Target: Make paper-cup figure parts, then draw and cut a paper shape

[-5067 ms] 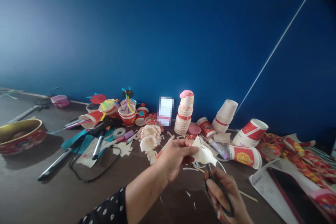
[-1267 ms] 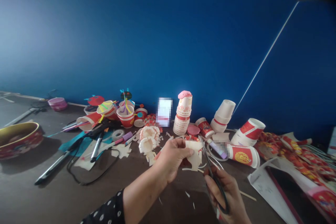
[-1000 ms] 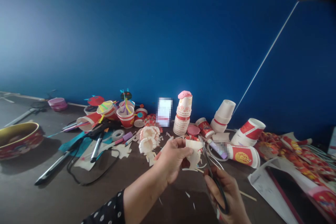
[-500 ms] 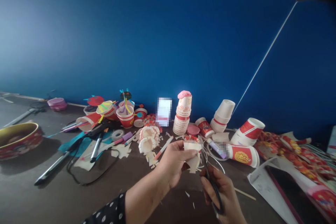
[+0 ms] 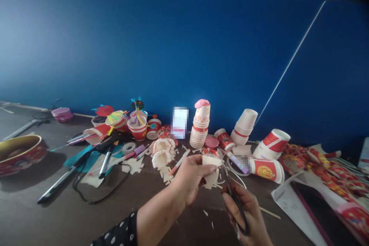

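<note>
Between thumb and fingers, my left hand [image 5: 193, 175] pinches a small cream piece of paper [image 5: 211, 161]. My right hand [image 5: 243, 203] grips the black handles of a pair of scissors [image 5: 240, 215], whose blades point up and away beside the paper's right edge. Whether the blades touch the paper is hard to make out. Under the held piece lie fringed cream paper scraps [image 5: 212, 180]. Just beyond the left hand rests a syringe-like white tube with a pinkish end [image 5: 180, 161].
A stack of paper cups [image 5: 198, 134] topped with pink stands before the blue partition [image 5: 173, 46]. Cups decorated with colored strips [image 5: 137, 128] are at left, near a tape roll [image 5: 128, 147]. At right lie a tipped red cup [image 5: 268, 171] and a dark phone [image 5: 319, 207].
My right hand and the scissors have shifted slightly right and away from the paper. My left hand keeps its pinch with hardly any movement.
</note>
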Demonstrator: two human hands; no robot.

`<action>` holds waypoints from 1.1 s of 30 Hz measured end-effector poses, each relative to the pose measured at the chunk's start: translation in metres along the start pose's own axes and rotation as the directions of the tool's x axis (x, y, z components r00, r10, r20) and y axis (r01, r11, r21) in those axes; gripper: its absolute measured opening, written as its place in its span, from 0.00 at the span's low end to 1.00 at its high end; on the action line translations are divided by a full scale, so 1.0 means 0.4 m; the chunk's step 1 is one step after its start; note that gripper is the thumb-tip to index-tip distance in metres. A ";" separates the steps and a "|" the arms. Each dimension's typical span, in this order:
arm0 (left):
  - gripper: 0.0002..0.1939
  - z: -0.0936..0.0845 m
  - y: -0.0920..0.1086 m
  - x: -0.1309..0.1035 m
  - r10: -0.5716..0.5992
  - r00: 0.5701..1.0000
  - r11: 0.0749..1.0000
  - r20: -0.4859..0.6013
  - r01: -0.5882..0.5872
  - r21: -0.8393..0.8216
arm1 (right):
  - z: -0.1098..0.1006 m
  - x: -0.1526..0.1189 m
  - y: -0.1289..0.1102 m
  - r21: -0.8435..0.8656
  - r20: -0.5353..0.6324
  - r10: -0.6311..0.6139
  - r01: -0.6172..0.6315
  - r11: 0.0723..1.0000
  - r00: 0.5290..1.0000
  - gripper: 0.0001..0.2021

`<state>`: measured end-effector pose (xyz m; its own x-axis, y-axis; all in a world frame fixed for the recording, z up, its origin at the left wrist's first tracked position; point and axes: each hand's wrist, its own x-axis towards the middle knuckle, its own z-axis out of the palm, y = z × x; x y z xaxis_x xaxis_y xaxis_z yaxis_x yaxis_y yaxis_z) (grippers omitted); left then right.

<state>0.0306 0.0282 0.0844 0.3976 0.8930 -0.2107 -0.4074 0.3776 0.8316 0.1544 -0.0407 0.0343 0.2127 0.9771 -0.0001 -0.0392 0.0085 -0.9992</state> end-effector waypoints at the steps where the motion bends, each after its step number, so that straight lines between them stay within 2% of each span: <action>1: 0.10 0.000 0.002 0.000 0.001 1.000 1.000 -0.006 -0.001 0.008 | -0.001 0.001 0.002 -0.005 0.006 -0.002 0.002 1.000 1.000 0.17; 6: 0.08 0.002 0.008 -0.001 -0.001 1.000 1.000 -0.011 0.001 0.003 | -0.003 0.003 0.013 -0.011 -0.016 -0.036 0.036 0.999 0.999 0.17; 12: 0.07 0.003 0.011 -0.004 0.010 0.999 1.000 -0.033 -0.010 0.013 | 0.002 -0.001 0.001 -0.031 -0.015 -0.036 0.036 0.999 0.999 0.16; 17: 0.06 0.001 0.017 -0.003 0.017 1.000 1.000 -0.026 -0.017 -0.010 | 0.003 -0.005 0.001 -0.043 -0.051 -0.109 0.107 0.993 0.993 0.14; 26: 0.04 0.005 0.027 -0.009 0.035 0.998 0.999 -0.053 -0.036 -0.026 | -0.007 0.001 -0.021 -0.163 0.038 -0.123 0.128 0.978 0.992 0.11; 33: 0.05 -0.001 0.039 -0.007 0.051 0.999 0.999 -0.008 -0.051 0.016 | -0.014 0.001 -0.029 -0.230 0.078 -0.130 0.145 0.962 0.988 0.12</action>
<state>0.0226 0.0315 0.0979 0.3695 0.9131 -0.1724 -0.4135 0.3277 0.8495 0.1603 -0.0418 0.0457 0.1392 0.9813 0.1331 0.2180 0.1008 -0.9707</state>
